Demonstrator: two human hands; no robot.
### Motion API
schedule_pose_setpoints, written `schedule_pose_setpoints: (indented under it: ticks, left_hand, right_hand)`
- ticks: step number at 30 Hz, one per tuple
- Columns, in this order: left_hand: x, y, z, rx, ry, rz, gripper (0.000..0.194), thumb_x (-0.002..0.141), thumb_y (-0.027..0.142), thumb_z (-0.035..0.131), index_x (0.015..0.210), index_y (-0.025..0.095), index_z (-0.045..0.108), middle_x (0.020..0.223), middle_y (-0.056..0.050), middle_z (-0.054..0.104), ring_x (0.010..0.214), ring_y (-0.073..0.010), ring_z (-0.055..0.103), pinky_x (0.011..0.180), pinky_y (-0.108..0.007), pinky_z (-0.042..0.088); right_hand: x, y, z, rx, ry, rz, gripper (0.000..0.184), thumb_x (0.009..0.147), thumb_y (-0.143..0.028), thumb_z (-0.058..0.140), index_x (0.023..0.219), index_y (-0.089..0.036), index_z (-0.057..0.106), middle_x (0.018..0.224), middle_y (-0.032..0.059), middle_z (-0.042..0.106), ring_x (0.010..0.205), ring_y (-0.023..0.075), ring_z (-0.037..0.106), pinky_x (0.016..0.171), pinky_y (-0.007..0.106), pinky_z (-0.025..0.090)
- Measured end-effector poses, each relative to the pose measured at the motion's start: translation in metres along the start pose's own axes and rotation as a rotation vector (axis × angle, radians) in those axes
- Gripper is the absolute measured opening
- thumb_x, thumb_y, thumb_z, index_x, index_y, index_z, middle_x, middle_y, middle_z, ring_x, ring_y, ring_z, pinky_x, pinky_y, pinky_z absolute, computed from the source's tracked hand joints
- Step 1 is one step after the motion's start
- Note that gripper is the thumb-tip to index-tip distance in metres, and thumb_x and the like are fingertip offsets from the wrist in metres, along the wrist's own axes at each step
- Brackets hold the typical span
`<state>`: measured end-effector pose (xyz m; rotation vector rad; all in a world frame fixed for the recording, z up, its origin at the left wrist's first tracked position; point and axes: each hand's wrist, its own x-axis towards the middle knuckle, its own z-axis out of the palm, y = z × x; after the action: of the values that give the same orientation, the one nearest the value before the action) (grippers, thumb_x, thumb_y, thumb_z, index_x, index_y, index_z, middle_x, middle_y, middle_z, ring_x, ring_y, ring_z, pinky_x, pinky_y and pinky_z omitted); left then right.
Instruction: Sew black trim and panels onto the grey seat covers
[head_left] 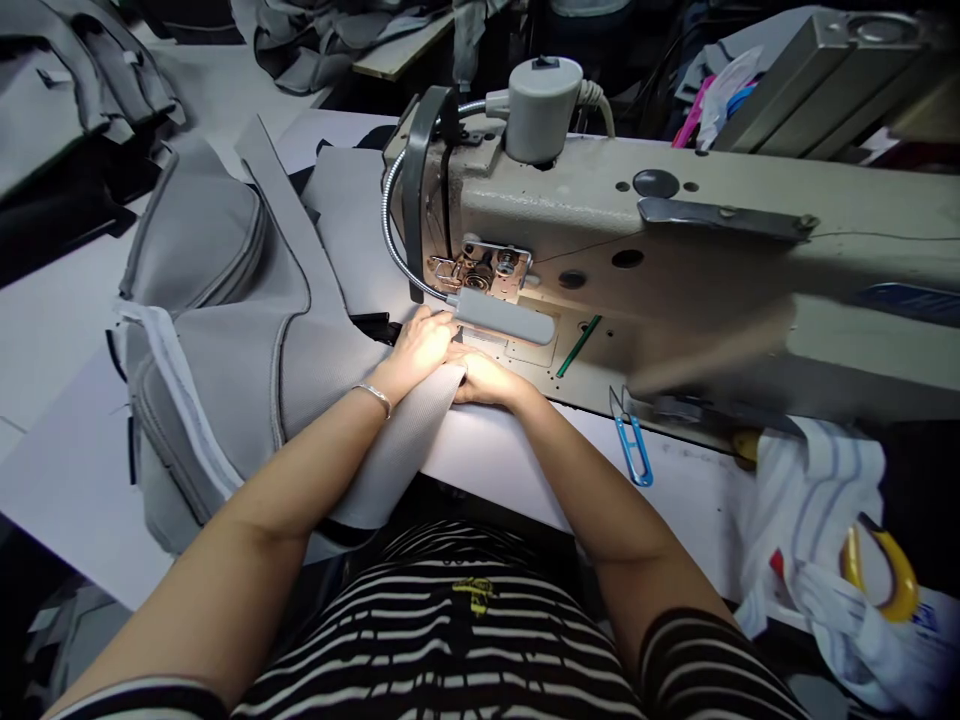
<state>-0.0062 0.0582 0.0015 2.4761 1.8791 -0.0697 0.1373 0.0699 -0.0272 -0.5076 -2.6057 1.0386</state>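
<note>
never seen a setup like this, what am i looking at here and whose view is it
There is one picture, taken by a camera on a person's head, looking forward and down past their own arms. No robot here: these are the person's bare hands. The big beige machine is a sewing machine, with a small grey lamp lighting the work. The left hand lies on a large grey fabric piece, and the right hand is at its edge; their exact grip is partly hidden. On the right are a green stick on the machine's bed, blue-handled snips, a striped cloth and a yellow looped handle.
</note>
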Motion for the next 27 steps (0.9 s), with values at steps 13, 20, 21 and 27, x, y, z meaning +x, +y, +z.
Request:
schedule_pose_setpoints:
  ticks: [13, 20, 21, 27]
  left_hand:
    - [-0.011, 0.014, -0.004, 0.032, 0.004, 0.028, 0.027, 0.087, 0.014, 0.041, 0.087, 0.01, 0.068, 0.085, -0.014, 0.061, 0.092, -0.0273, 0.051, 0.073, -0.036, 0.041]
    - [0.001, 0.006, 0.0, -0.055, 0.004, 0.019, 0.021, 0.083, 0.013, 0.046, 0.088, 0.012, 0.067, 0.094, -0.013, 0.064, 0.095, -0.0257, 0.052, 0.079, -0.035, 0.043]
    - [0.003, 0.004, 0.0, -0.064, 0.01, 0.015, 0.021, 0.082, 0.013, 0.047, 0.089, 0.011, 0.067, 0.095, -0.012, 0.064, 0.096, -0.0255, 0.052, 0.081, -0.035, 0.043]
    - [0.004, 0.003, 0.004, -0.033, 0.008, -0.002, 0.019, 0.082, 0.014, 0.049, 0.089, 0.011, 0.066, 0.089, -0.012, 0.066, 0.092, -0.0262, 0.056, 0.082, -0.035, 0.043]
  right_hand:
    - [-0.006, -0.011, -0.002, 0.001, -0.061, 0.109, 0.021, 0.062, -0.013, 0.069, 0.082, -0.016, 0.064, 0.104, 0.0075, 0.065, 0.098, 0.0232, 0.058, 0.09, 0.032, 0.047]
    - [-0.007, -0.012, 0.001, 0.005, -0.036, 0.045, 0.029, 0.066, -0.016, 0.068, 0.094, -0.018, 0.064, 0.112, 0.006, 0.063, 0.105, 0.0246, 0.055, 0.096, 0.036, 0.043]
    - [-0.008, -0.012, 0.001, 0.005, -0.033, 0.048, 0.03, 0.066, -0.016, 0.068, 0.096, -0.018, 0.064, 0.112, 0.006, 0.063, 0.105, 0.0246, 0.055, 0.096, 0.036, 0.043]
    - [-0.006, -0.012, 0.004, -0.003, -0.018, 0.054, 0.023, 0.067, -0.016, 0.067, 0.089, -0.019, 0.063, 0.111, 0.005, 0.063, 0.105, 0.0246, 0.055, 0.099, 0.038, 0.041]
